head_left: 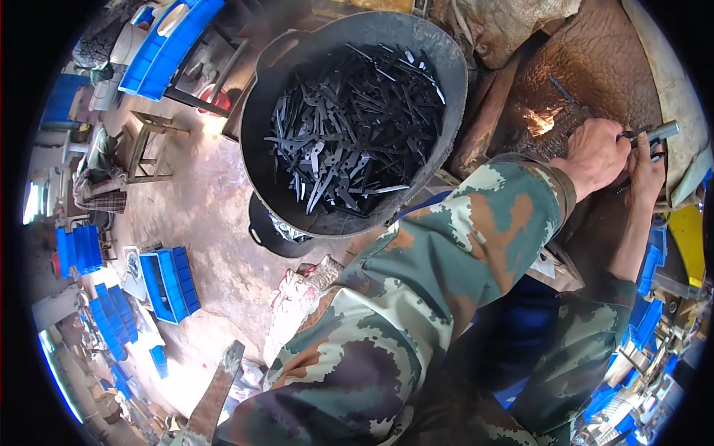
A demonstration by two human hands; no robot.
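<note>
Black tub [440, 48] of metal pieces [335, 134], left hand [593, 154] curled, right hand [645, 172] gripping grey cylinder [664, 131]

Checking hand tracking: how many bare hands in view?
2: left hand beside the orange glow; right hand to its right, near the metal cylinder. Others may be hidden.

Left hand [593, 154]: some fingertips hidden
Metal tube [664, 131]: full shape unclear beside the right hand [648, 172]
Dark metal pieces [357, 126]: lower layers buried
2nd tub [269, 236]: partly hidden by the large tub [254, 141]
Blue tray [156, 65]: cut off by top edge
</note>
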